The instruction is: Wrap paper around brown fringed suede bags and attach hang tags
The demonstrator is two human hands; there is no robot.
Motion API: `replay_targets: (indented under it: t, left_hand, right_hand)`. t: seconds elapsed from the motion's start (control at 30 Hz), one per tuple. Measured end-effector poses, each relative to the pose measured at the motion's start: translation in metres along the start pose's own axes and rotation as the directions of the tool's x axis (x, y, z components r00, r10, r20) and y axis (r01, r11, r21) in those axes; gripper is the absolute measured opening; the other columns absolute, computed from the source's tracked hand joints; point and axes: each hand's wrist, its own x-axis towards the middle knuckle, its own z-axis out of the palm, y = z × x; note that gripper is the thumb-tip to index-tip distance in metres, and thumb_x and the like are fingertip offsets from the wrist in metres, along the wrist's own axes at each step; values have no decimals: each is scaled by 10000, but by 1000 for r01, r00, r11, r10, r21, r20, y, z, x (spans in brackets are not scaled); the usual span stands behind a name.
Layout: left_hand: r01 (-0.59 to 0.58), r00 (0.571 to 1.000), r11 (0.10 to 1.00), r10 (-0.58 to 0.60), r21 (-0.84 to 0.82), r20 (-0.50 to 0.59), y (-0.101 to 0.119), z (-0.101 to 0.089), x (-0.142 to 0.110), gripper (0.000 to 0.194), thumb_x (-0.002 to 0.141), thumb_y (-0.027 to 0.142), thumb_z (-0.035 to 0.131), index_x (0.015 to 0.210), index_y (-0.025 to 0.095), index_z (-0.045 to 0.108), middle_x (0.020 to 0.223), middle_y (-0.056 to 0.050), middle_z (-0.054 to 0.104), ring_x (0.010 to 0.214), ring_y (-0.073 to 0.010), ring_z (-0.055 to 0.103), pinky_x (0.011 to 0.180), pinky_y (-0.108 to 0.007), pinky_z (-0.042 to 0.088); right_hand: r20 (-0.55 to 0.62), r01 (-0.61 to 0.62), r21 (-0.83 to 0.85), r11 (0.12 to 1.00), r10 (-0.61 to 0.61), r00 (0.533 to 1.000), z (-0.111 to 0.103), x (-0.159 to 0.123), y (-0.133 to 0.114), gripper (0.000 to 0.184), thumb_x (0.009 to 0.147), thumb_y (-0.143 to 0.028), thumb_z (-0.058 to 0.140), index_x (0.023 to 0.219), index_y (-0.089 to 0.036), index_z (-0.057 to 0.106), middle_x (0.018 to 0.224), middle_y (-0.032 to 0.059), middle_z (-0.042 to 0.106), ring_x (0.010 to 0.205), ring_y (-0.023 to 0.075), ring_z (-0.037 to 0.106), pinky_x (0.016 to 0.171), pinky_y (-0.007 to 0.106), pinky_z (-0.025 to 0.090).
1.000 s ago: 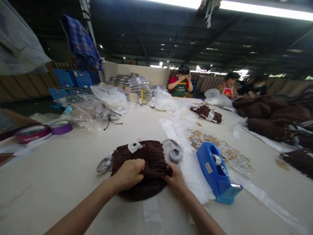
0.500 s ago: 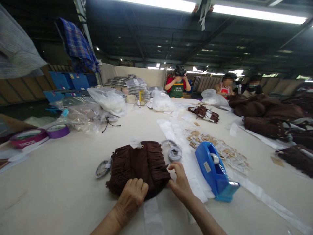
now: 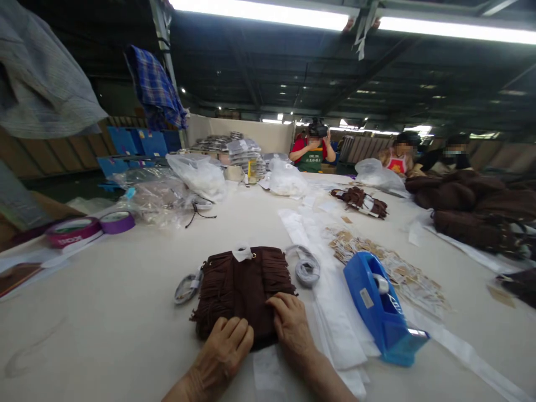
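Note:
A dark brown fringed handbag (image 3: 251, 279) lies flat on the table in front of me, with a white wrapped piece (image 3: 242, 254) at its top edge. My left hand (image 3: 228, 346) is closed on the bag's lower edge, fingers curled. On the lower right side, the bent fingers of my right hand (image 3: 290, 321) grip the fringe. Grey wrapped straps sit at both sides: one coil (image 3: 307, 272) at the right and a smaller loop (image 3: 187, 288) at the left. White sheets (image 3: 335, 318) are spread right of the bag, and a white strip (image 3: 268, 371) shows below it.
A blue tape dispenser (image 3: 379, 312) stands at the right, beside a heap of tags (image 3: 389, 268). Purple tape rolls (image 3: 118, 222) and clear plastic bags (image 3: 154, 195) are at the left. More brown bags (image 3: 473, 229) pile up far right. Co-workers (image 3: 313, 151) are across the table.
My right hand has moved from the bag's right edge inward onto its fringe. My left hand stays at the lower edge. The view has shifted slightly, moving everything rightward.

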Motion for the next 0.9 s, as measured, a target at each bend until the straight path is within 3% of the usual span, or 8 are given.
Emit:
replay_targets:
  t: [0.2, 0.43, 0.57, 0.63, 0.73, 0.83, 0.9]
  left_hand:
    - [13, 998, 999, -15, 29, 67, 9, 0, -11, 274, 910, 185, 335, 1072, 115, 544, 984, -74, 581, 953, -199, 480, 863, -370, 305]
    - [-139, 979, 973, 107, 183, 174, 12, 0, -9, 358, 814, 42, 303, 1094, 45, 527, 1004, -144, 591, 940, -241, 533, 840, -414, 348]
    - [-202, 941, 963, 140, 178, 307, 15, 3, -5, 372, 820, 84, 322, 1137, -13, 489, 993, -214, 594, 905, -283, 557, 776, -446, 384]
    - [-214, 892, 971, 149, 108, 426, 13, 0, 3, 357, 826, 89, 363, 1146, -15, 480, 977, -218, 598, 857, -264, 563, 729, -419, 401]
    - [-161, 841, 987, 148, -20, 520, 3, -5, 17, 286, 845, 196, 484, 1095, 59, 515, 962, -154, 602, 820, -227, 543, 695, -376, 406]
    - [-64, 843, 993, 108, -101, 527, -9, -9, 24, 375, 784, 398, 614, 1047, 149, 518, 935, -69, 589, 827, -216, 524, 698, -367, 404]
    - [-79, 846, 991, 122, -104, 519, -12, -10, 26, 358, 788, 359, 619, 1062, 162, 502, 940, -56, 580, 827, -209, 522, 699, -361, 400]
  right_hand:
    - [-123, 12, 6, 1000, -12, 992, 5, -8, 3, 299, 814, -65, 388, 1013, -207, 561, 996, 58, 634, 952, 187, 553, 826, 343, 433]
    - [-111, 35, 28, 999, -32, 993, 3, -2, 9, 272, 823, -101, 387, 986, -205, 578, 967, 59, 650, 920, 178, 590, 810, 340, 476]
    - [-129, 61, -22, 998, -63, 990, -13, -17, -1, 280, 837, -116, 406, 1076, -177, 539, 1120, 113, 587, 1056, 200, 540, 866, 361, 474]
    - [-96, 84, -66, 994, -90, 991, -23, -36, -11, 315, 830, -91, 419, 1120, -171, 509, 1139, 123, 566, 1087, 211, 512, 881, 370, 463]
    - [40, 160, -66, 985, -158, 987, -32, -66, -28, 280, 812, -105, 457, 1071, -186, 524, 981, 85, 610, 925, 198, 563, 781, 331, 482]
    - [105, 196, -51, 979, -190, 976, -31, -81, -40, 223, 781, -221, 526, 1000, -183, 546, 917, 71, 621, 842, 212, 566, 721, 330, 470]
    - [126, 178, -48, 983, -171, 977, -27, -83, -40, 251, 748, -299, 557, 971, -184, 549, 918, 66, 622, 833, 223, 560, 727, 345, 455]
